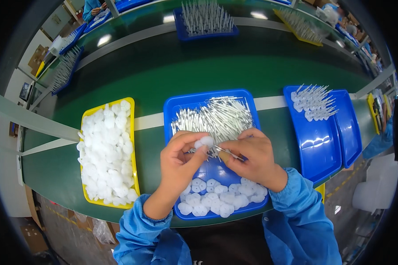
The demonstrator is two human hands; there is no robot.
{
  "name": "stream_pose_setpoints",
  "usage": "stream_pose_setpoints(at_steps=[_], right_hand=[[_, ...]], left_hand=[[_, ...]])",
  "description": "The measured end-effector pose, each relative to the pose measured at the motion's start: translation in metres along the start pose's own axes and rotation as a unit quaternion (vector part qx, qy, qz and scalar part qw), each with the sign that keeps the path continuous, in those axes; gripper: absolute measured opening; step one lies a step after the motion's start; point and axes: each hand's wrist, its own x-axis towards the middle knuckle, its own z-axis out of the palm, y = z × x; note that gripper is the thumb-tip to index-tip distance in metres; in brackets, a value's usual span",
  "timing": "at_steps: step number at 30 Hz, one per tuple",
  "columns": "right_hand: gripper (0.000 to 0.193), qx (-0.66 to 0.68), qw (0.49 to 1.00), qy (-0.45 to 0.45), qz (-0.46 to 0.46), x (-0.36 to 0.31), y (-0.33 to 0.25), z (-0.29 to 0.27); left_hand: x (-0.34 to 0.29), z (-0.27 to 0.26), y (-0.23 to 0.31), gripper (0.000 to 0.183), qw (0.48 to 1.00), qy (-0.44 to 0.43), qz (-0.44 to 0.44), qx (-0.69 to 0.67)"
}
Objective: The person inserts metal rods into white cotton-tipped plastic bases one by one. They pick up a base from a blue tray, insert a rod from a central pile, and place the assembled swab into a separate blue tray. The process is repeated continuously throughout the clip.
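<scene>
Both my hands meet above a blue tray (167,106) in front of me. My left hand (177,154) pinches a small white lobed plastic piece (204,142) between thumb and fingers. Between the fingertips of my right hand (252,154) is a thin metal rod (232,154), its tip at or very near the white piece; I cannot tell whether it is inserted. Behind my hands lies a heap of thin silvery-white rods (221,115). Several loose white lobed pieces (221,199) cover the tray's near end.
To the left stands a yellow tray (136,163) heaped with white pieces. At the right, a blue tray (316,150) carries upright rods set in white bases (314,104). More rod-filled trays (207,33) stand across the green table (154,66). A person's hand (96,11) shows at the far left.
</scene>
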Motion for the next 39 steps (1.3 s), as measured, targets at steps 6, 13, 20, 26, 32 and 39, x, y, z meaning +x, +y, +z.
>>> stream_pose_setpoints(at_steps=[6,13,20,26,32,39], right_hand=[[0.023,0.019,1.0,-0.005,0.0,0.002,0.003,0.001],[0.016,0.092,0.986,-0.048,0.127,0.002,-0.002,-0.003],[0.016,0.128,0.965,-0.066,0.219,0.002,-0.008,-0.004],[0.015,0.252,0.894,-0.117,0.353,0.01,-0.02,-0.011],[0.012,0.168,0.953,-0.091,0.237,0.002,-0.011,-0.003],[0.007,0.264,0.877,-0.128,0.38,0.009,-0.017,-0.006]], left_hand=[[0.004,-0.001,-0.002,0.037,0.999,-0.005,0.025,0.044],[0.006,-0.002,0.002,0.037,0.996,-0.003,0.04,0.081],[0.003,-0.002,0.002,0.04,0.986,0.002,0.067,0.155],[0.001,0.005,0.005,0.043,0.939,-0.003,0.154,0.307],[0.001,0.005,0.002,0.045,0.932,-0.004,0.167,0.321],[-0.003,0.009,0.002,0.048,0.921,0.013,0.176,0.347]])
